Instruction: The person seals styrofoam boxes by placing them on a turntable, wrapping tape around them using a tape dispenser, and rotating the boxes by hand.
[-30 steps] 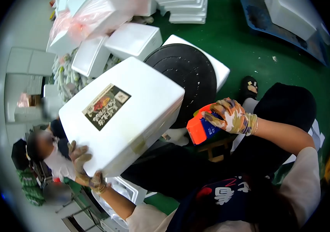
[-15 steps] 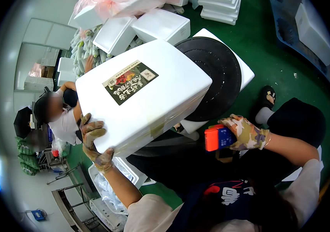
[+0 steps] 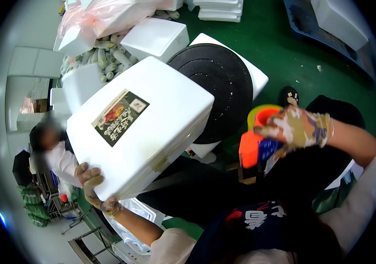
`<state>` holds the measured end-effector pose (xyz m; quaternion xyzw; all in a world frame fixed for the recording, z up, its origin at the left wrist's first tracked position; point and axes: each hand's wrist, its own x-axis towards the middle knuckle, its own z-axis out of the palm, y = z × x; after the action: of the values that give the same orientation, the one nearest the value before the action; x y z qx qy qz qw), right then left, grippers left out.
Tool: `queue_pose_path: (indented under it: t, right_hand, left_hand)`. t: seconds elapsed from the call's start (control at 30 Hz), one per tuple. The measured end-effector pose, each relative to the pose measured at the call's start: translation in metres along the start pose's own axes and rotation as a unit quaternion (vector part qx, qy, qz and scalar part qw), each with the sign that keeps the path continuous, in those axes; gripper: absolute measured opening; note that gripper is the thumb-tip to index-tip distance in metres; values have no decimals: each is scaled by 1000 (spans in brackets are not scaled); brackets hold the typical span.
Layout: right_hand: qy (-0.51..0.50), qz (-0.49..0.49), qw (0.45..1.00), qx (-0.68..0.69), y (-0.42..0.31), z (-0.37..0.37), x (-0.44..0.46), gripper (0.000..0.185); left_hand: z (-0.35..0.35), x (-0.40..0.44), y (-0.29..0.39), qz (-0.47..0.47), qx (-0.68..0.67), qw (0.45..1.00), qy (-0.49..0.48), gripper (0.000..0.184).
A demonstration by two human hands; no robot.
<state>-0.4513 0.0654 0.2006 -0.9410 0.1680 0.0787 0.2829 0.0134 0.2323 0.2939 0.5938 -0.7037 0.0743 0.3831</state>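
A white foam box [image 3: 166,94] with a dark printed label [image 3: 120,117] stands tilted before me, its far end over a round black turntable [image 3: 223,88]. My left hand [image 3: 93,187], in a camouflage glove, grips the box's near left corner. Clear tape shows along the box's side. In my gloved right hand [image 3: 300,127] is an orange and blue tape dispenser [image 3: 250,147], to the right of the box and apart from it. Part of a yellow roll [image 3: 254,115] shows behind the dispenser.
Behind the box lie a pile of pale, long vegetables [image 3: 108,57] and a white foam box [image 3: 156,38]. A co-worker [image 3: 58,154] is at the left beside another, blurred box [image 3: 82,86]. A blue pallet [image 3: 298,22] stands top right. An open, plastic-lined box [image 3: 148,211] is below.
The labelled box and my left hand appear further left and lower. My right hand has turned the dispenser, so its roll shows. The box near the co-worker has shifted left and down.
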Motion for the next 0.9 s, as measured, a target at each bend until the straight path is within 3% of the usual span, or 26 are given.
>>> queue_pose_path:
  t: [0.2, 0.23, 0.3, 0.33, 0.4, 0.47, 0.67, 0.7, 0.77, 0.8, 0.87, 0.9]
  right_hand:
    - [74, 45, 996, -24, 52, -2, 11, 74]
    - [50, 108, 977, 179, 64, 3, 17, 70]
    - [139, 12, 990, 28, 74, 4, 15, 66]
    - [103, 61, 992, -36, 80, 1, 15, 64]
    - [135, 71, 981, -117, 96, 11, 19, 55]
    - [98, 164, 966, 175, 100, 13, 30, 40]
    - [86, 328, 842, 419, 84, -9, 83, 41]
    - [159, 229, 893, 353, 87, -1, 91, 42]
    - [146, 225, 883, 384, 85, -2, 104, 37]
    - [59, 320, 816, 478, 71, -21, 109, 41]
    - [75, 209, 944, 243, 73, -6, 121, 55]
    - [103, 164, 975, 112, 74, 1, 127, 62]
  left_hand:
    - [-4, -10, -8, 2, -14, 1000, -3, 62]
    - [-7, -11, -7, -5, -15, 1000, -8, 61]
    - [-7, -12, -8, -19, -17, 1000, -10, 60]
    - [-6, -12, -9, -17, -20, 1000, -9, 60]
    - [-3, -14, -9, -39, -8, 998, 37, 61]
    - [-1, -7, -2, -26, 7, 999, 19, 62]
    - [3, -9, -1, -38, -2, 998, 56, 56]
    - [2, -9, -3, -37, -2, 998, 56, 56]
    - [2, -11, -5, -35, -8, 997, 64, 53]
    - [2, -12, -6, -36, -9, 997, 65, 53]
    - [1, -12, -8, -25, -3, 997, 66, 53]
    - [-1, -13, -9, -27, -4, 997, 67, 53]
